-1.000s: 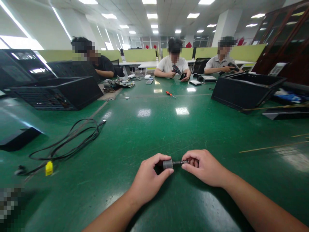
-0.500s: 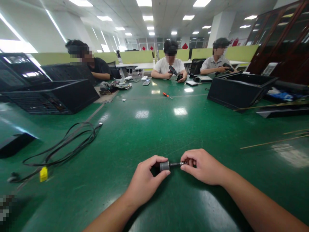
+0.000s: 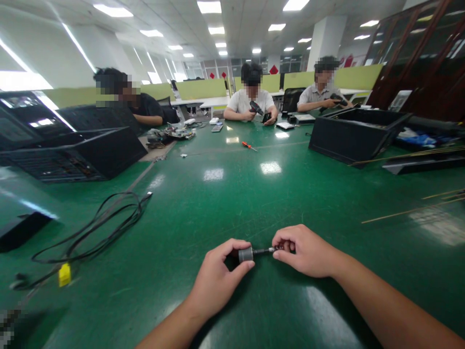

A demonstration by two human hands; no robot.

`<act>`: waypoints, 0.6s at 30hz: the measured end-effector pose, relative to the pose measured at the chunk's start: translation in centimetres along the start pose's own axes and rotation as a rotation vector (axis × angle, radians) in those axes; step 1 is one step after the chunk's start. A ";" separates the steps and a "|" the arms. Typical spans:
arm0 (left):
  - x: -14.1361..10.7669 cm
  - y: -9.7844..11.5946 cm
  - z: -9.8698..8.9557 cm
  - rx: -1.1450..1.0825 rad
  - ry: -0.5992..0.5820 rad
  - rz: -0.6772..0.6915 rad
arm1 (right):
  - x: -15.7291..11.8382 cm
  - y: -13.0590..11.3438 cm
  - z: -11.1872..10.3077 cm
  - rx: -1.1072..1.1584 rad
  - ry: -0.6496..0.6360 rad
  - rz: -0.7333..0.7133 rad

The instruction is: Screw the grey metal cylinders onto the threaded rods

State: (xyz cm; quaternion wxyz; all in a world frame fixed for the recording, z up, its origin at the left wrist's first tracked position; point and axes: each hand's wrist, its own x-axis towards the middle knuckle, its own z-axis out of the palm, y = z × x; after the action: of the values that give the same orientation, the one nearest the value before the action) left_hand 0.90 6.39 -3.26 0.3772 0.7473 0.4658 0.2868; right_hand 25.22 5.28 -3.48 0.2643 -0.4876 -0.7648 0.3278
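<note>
My left hand (image 3: 221, 271) is closed on a short dark grey cylinder (image 3: 246, 255), thumb at its near side and forefinger at its far side. A thin dark shaft (image 3: 261, 251) runs out of the cylinder to the right and ends in a shiny, ridged metal part. That metal end is pinched by the fingers of my right hand (image 3: 300, 251), which partly hide it. The piece lies level, low over the green tabletop (image 3: 203, 208); whether it touches the top I cannot tell.
A looped black cable (image 3: 123, 213) with a yellow tag (image 3: 64, 275) lies at left. Black computer cases stand at left (image 3: 119, 155) and right (image 3: 334, 138). An orange screwdriver (image 3: 248, 145) lies farther back. Three people sit opposite; the middle one holds a power drill (image 3: 256, 107). Thin rods (image 3: 395, 215) lie at right.
The view has shifted slightly, so the near scene sits a little lower. Both hands keep the same hold on the cylinder and shaft end.
</note>
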 end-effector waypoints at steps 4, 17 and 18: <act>-0.1 -0.1 0.1 -0.017 0.000 -0.030 | -0.2 0.2 -0.7 -0.011 -0.030 0.022; -0.2 1.0 -4.6 -1.018 0.434 -0.448 | 0.1 2.4 -1.7 0.128 -0.012 0.098; -1.0 1.1 -5.4 -1.003 0.463 -0.455 | 0.2 2.5 -1.6 0.131 -0.003 0.096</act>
State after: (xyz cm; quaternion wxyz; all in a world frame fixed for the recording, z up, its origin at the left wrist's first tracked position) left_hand -3.20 6.73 0.58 0.6246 0.2777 0.4921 0.5391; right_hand 27.75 6.62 -4.30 0.2785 -0.5050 -0.7178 0.3902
